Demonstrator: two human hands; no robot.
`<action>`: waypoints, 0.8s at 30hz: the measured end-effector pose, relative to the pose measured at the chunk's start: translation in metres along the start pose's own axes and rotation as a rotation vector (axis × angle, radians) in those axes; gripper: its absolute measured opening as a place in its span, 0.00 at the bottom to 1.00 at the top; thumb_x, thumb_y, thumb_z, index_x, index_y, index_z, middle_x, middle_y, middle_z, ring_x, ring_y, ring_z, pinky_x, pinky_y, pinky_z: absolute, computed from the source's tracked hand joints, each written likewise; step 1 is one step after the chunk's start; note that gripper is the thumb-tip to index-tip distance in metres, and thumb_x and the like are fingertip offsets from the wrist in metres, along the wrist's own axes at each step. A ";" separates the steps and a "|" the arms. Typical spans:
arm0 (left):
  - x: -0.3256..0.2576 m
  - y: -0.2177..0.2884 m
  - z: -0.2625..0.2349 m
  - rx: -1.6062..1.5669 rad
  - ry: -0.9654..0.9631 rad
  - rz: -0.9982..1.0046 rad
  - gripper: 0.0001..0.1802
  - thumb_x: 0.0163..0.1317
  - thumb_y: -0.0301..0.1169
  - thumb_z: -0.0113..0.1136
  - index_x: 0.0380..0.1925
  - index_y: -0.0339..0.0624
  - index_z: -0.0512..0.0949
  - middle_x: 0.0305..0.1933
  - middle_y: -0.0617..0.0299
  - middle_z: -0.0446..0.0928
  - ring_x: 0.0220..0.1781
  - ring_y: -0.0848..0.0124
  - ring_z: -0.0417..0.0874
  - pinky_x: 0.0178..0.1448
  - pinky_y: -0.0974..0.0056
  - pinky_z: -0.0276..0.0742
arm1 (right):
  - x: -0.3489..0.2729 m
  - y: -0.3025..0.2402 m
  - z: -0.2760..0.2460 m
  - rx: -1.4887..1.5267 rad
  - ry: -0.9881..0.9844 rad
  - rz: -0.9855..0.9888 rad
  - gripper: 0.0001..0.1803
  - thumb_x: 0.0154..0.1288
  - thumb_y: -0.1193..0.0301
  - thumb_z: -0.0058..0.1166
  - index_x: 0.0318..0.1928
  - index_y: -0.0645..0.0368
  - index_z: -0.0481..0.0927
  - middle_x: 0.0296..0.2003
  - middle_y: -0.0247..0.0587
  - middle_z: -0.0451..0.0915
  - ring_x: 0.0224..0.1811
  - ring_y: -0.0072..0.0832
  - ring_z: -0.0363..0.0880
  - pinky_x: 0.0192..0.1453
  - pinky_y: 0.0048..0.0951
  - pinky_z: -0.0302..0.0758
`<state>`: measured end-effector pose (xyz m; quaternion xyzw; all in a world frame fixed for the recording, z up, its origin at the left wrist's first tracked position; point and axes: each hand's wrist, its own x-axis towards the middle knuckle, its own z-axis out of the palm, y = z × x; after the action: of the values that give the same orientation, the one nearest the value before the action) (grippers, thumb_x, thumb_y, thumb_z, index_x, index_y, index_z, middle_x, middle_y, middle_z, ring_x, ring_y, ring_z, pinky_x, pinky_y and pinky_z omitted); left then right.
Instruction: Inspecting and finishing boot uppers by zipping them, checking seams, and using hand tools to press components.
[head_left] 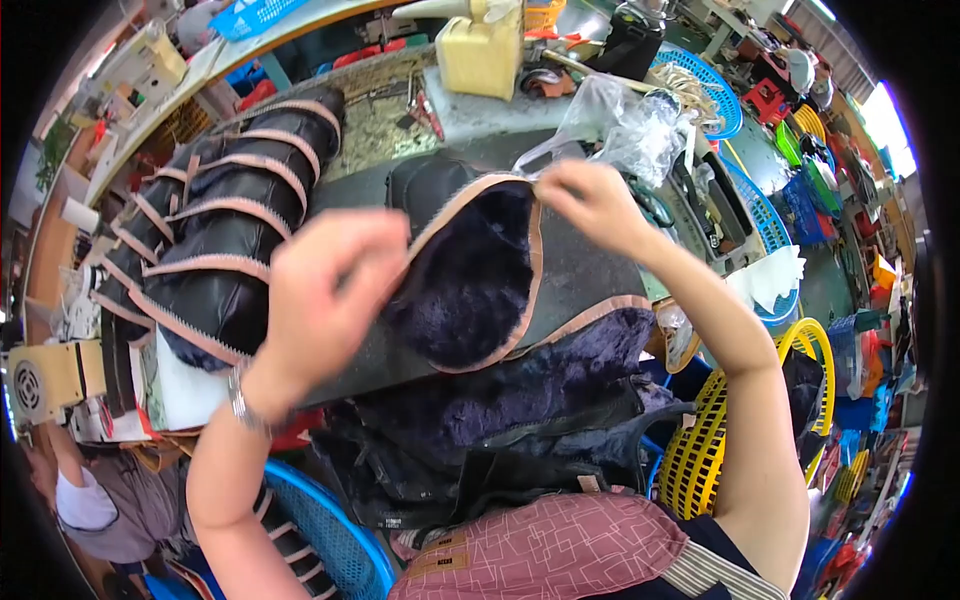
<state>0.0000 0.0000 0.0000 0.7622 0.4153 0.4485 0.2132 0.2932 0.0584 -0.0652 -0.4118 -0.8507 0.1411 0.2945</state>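
A black boot upper lies on the dark work surface, its dark fur lining facing up and a pale pink, toothed strip around its edge. At the strip's top right corner, my right hand has its thumb and fingers pinched together on the edge. My left hand, wearing a metal-banded watch, is raised beside the upper's left edge. Its fingers are curled in and somewhat blurred; what they hold, if anything, I cannot make out. Another fur-lined piece with the same pink strip lies across the near edge, over my lap.
Several similar black uppers lie in an overlapping row at left. Beyond stand a yellowish plastic container and a clear plastic bag. A yellow basket and a blue basket flank me. Another person is at lower left.
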 end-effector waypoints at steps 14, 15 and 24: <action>0.270 -0.200 0.108 -0.376 0.105 -0.478 0.33 0.60 0.45 0.55 0.53 0.24 0.68 0.55 0.46 0.72 0.57 0.61 0.72 0.60 0.60 0.63 | 0.021 -0.022 0.067 0.320 0.227 -0.094 0.14 0.51 0.82 0.47 0.40 0.59 0.70 0.34 0.51 0.72 0.34 0.52 0.75 0.37 0.44 0.74; 0.267 -0.149 0.138 -0.533 0.032 -0.604 0.28 0.61 0.44 0.56 0.50 0.28 0.72 0.53 0.52 0.75 0.55 0.64 0.72 0.60 0.62 0.61 | 0.011 -0.009 0.069 0.337 0.214 -0.038 0.14 0.52 0.82 0.48 0.41 0.59 0.69 0.35 0.51 0.72 0.33 0.52 0.75 0.37 0.44 0.74; 0.294 -0.207 0.117 -0.650 -0.152 -0.547 0.15 0.59 0.30 0.57 0.47 0.40 0.75 0.44 0.63 0.77 0.45 0.73 0.76 0.49 0.65 0.70 | 0.032 0.066 0.059 -0.554 0.034 -0.124 0.21 0.54 0.69 0.55 0.49 0.59 0.71 0.52 0.43 0.69 0.53 0.36 0.70 0.51 0.38 0.70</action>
<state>0.0835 0.3646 -0.0546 0.5481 0.4222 0.4254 0.5834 0.2817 0.1248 -0.1306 -0.4263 -0.8753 -0.1219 0.1932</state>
